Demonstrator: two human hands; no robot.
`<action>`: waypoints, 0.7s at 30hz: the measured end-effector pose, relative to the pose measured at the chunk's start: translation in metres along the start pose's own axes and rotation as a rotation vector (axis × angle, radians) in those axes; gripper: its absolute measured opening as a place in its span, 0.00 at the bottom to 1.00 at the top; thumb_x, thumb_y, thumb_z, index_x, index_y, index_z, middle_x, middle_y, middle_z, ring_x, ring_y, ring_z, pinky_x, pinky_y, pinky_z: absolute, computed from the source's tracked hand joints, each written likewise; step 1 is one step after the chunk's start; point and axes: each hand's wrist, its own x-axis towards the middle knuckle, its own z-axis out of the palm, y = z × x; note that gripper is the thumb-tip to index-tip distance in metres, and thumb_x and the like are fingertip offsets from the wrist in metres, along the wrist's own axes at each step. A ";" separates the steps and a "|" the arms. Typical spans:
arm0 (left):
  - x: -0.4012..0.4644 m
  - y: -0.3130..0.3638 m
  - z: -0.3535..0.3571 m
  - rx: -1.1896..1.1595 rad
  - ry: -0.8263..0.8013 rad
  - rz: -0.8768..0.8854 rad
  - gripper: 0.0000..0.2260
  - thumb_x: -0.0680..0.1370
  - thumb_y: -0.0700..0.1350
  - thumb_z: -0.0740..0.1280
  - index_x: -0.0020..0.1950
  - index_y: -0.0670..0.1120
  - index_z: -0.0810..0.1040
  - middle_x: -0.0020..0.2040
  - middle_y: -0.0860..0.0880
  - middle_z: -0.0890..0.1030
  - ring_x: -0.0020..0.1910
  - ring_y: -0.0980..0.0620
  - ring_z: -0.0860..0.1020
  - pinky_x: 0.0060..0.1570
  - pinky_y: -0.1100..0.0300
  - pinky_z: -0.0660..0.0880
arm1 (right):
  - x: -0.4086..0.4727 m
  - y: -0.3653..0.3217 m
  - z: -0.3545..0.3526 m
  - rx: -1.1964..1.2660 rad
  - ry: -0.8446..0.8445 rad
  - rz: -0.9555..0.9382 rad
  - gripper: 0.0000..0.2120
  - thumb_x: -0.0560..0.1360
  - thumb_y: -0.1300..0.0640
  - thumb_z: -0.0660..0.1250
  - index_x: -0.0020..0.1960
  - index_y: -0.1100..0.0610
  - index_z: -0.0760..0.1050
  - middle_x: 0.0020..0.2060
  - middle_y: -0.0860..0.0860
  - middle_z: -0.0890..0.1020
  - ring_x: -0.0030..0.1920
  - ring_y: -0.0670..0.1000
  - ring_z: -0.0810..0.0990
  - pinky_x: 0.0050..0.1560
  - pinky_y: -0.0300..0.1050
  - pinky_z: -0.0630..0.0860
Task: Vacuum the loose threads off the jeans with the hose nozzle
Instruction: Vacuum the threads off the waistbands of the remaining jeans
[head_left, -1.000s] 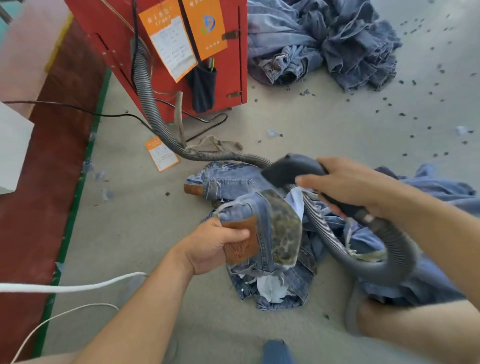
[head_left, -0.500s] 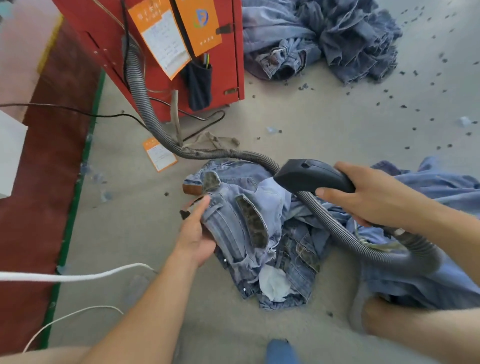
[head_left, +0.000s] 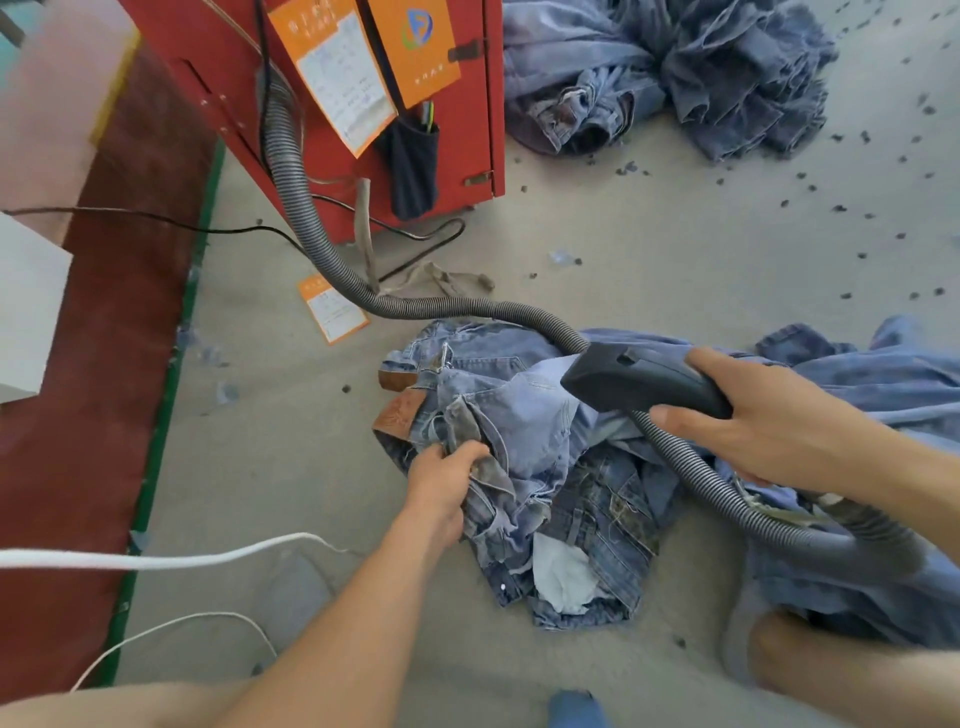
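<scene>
A crumpled pair of blue jeans (head_left: 524, 415) lies on the grey floor in front of me, a brown leather patch (head_left: 397, 413) showing at the waistband. My left hand (head_left: 447, 473) grips a fold of the denim near that waistband. My right hand (head_left: 753, 421) holds the dark grey hose nozzle (head_left: 634, 376) by its handle, the nozzle mouth pointing left just above the jeans. The ribbed grey hose (head_left: 322, 249) runs from the red cabinet across the floor, loops under my right arm and joins the nozzle.
A red cabinet (head_left: 467, 104) with orange papers stands at the back. A heap of jeans (head_left: 675, 73) lies at the back right, more denim (head_left: 883, 384) to my right. Dark thread bits dot the floor. White cords (head_left: 156, 558) cross at left beside a red mat (head_left: 104, 364).
My left hand let go of the leather patch and took a fold of denim lower down. The right hand carried the nozzle to the right and slightly down. The jeans were turned over.
</scene>
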 end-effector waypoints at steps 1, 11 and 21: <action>-0.005 0.006 -0.006 -0.063 -0.069 0.020 0.07 0.77 0.34 0.70 0.55 0.39 0.82 0.43 0.41 0.87 0.39 0.43 0.86 0.42 0.48 0.84 | -0.001 0.000 0.000 0.006 -0.024 -0.010 0.14 0.76 0.35 0.65 0.49 0.45 0.71 0.32 0.45 0.81 0.28 0.43 0.79 0.28 0.37 0.69; -0.052 0.054 -0.028 -0.406 -0.587 0.026 0.23 0.82 0.40 0.62 0.76 0.31 0.67 0.74 0.28 0.68 0.75 0.30 0.66 0.72 0.37 0.68 | -0.019 -0.024 0.004 0.013 -0.115 -0.231 0.18 0.71 0.25 0.62 0.51 0.37 0.71 0.45 0.35 0.80 0.41 0.42 0.80 0.40 0.38 0.74; -0.068 0.053 -0.030 -0.366 -0.702 0.088 0.21 0.80 0.36 0.65 0.73 0.32 0.69 0.61 0.33 0.80 0.58 0.37 0.81 0.59 0.41 0.80 | -0.014 -0.046 0.005 0.140 0.144 -0.118 0.10 0.76 0.36 0.65 0.46 0.40 0.69 0.30 0.40 0.81 0.26 0.43 0.78 0.26 0.37 0.67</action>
